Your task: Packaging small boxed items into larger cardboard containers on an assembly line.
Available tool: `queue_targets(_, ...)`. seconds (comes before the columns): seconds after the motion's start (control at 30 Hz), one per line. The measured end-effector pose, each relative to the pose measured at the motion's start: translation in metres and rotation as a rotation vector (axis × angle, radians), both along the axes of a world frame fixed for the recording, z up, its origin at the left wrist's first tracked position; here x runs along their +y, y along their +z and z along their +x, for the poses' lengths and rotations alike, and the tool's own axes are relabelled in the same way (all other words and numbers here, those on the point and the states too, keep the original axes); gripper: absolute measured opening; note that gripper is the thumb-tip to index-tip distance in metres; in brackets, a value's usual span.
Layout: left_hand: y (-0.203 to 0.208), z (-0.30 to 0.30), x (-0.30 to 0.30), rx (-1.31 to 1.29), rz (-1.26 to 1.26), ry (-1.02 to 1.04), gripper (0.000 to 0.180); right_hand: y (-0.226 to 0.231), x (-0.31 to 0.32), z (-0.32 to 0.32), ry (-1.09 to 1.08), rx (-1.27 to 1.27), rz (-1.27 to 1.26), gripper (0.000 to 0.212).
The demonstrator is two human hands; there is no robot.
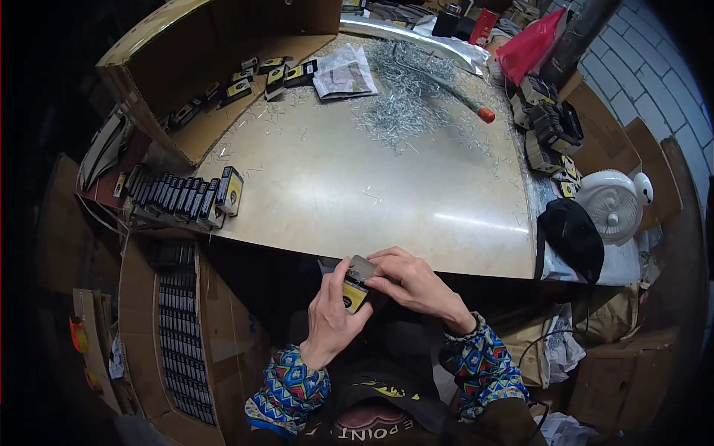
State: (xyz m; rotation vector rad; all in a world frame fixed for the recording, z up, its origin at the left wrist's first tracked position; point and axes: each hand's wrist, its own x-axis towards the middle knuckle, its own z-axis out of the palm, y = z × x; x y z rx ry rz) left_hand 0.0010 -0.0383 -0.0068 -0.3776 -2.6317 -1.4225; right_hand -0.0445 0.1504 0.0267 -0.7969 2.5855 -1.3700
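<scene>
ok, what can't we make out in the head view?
- Held box, far side: head view, hidden by the left hand and the box itself.
- Right hand, exact grip: head view, its own fingers block it.
- Thin metal bits, count: head view, too small, overlapping.

By the near edge of the desk (327, 193), the left grip (331, 321) holds a black-and-yellow box (352, 297); the right grip (419, 284) touches its upper end.
</scene>
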Motion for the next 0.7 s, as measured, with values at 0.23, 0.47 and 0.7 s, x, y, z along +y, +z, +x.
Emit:
queue_targets(0.23, -0.005, 0.001, 0.000, 0.146, -0.052, 0.006, 0.083, -0.006, 0.002, 0.006, 0.045, 0.169, 0.016, 0.021)
queue_targets(0.47, 0.002, 0.001, -0.001, 0.071, -0.055, -0.054, 0.084, -0.007, -0.007, 0.009, -0.205, -0.185, -0.162, 0.014)
queue_targets(0.7, -0.001, 0.005, 0.000, -0.044, 0.061, -0.031, 0.086, -0.003, -0.009, 0.007, -0.112, -0.217, -0.210, 0.014)
